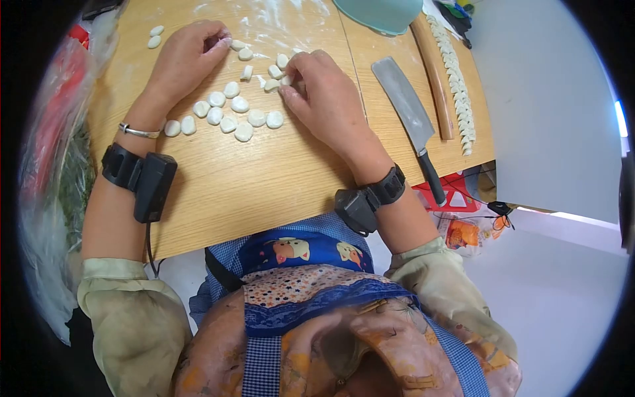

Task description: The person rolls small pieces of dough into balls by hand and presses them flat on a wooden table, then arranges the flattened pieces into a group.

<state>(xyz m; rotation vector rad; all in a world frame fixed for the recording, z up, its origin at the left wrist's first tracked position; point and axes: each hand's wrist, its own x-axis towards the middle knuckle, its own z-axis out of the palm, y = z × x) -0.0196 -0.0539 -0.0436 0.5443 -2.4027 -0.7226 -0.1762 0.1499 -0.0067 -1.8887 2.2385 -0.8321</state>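
Observation:
Small round pieces of white dough [240, 104] lie scattered on the wooden table in front of me. My left hand [192, 53] is closed in a pinch at the upper left, its fingertips against a dough piece [237, 45]. Whether that piece is between the fingers is hard to see. My right hand [324, 92] is curled, thumb and fingers closed around a dough piece [286, 81] at the edge of a small cluster. Its fingers partly hide that piece. Several flattened pieces lie between my wrists, nearer to me.
Right of my right hand lies a cleaver [407, 102], its handle past the table edge. Beyond it are a wooden rolling pin [433, 79] and a braided white strand [456, 86]. A pale green bowl [380, 14] stands at the back. Plastic bags [59, 145] crowd the left side.

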